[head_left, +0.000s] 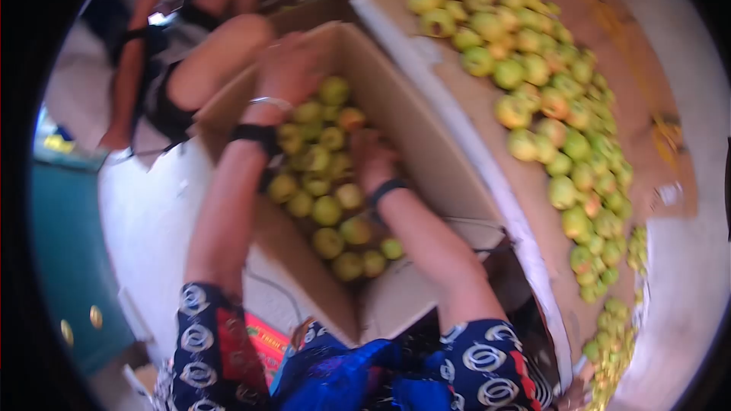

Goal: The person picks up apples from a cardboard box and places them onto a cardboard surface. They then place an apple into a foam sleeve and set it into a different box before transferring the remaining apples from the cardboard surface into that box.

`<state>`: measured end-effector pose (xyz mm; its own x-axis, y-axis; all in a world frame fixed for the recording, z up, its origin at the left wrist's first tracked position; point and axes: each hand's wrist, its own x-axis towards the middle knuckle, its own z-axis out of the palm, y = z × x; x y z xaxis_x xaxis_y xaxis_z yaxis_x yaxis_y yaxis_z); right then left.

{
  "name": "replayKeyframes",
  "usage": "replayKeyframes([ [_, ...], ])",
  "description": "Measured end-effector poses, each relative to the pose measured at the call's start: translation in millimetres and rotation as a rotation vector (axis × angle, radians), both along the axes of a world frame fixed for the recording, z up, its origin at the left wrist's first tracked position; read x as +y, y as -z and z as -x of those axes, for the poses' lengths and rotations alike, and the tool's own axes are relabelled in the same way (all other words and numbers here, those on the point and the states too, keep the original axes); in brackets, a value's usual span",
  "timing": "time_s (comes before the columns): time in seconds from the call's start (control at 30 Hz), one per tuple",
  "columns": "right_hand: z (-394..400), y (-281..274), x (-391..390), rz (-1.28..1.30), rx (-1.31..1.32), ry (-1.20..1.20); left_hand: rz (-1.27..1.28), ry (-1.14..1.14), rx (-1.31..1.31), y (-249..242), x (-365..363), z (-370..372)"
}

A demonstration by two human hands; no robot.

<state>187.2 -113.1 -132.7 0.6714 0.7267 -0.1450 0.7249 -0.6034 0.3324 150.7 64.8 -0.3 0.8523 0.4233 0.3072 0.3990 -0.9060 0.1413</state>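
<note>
An open cardboard box [426, 156] stands in front of me, with many yellow-green apples [326, 210] inside, some blushed red. My left hand [293, 67] is at the far end of the box, near its rim and above the apples. Motion smears its fingers. My right hand [371, 158] is down inside the box, against the apples near the right wall. Its fingers point away from me and are blurred, so I cannot make out whether they grip an apple. Dark bands circle both wrists, and a bracelet [270, 101] shows on the left one.
To the right, a long heap of apples [567, 118] lies on a cardboard-covered surface [487, 125] with a raised pale edge. Another person [221, 49] sits close by at the upper left. A red printed packet [266, 344] is near my lap. A teal surface [68, 243] is at left.
</note>
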Motion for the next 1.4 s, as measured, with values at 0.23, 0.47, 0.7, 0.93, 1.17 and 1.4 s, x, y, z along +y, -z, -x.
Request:
replayKeyframes([
  [0.23, -4, 19, 11, -0.022, -0.08, 0.004, -0.046, -0.009, -0.034, 0, -3, -1],
  [0.47, -34, 10, 17, -0.262, 0.354, -0.091, -0.062, -0.005, -0.021, -4, -4, -3],
  [0.7, -20, -5, 29, 0.13, 0.207, 0.034, -0.079, -0.044, 0.001, -6, -7, -3],
  [0.93, 3, -9, 14, 0.202, 0.34, 0.322, -0.115, -0.065, 0.025, -4, -10, -4],
  [1.17, 3, -21, -19, -0.064, 0.667, 0.265, -0.127, -0.031, 0.029, 1, -9, -4],
  [1.4, -22, -6, -15, 0.078, 0.509, -0.001, -0.077, -0.05, 0.035, -3, -6, -5],
])
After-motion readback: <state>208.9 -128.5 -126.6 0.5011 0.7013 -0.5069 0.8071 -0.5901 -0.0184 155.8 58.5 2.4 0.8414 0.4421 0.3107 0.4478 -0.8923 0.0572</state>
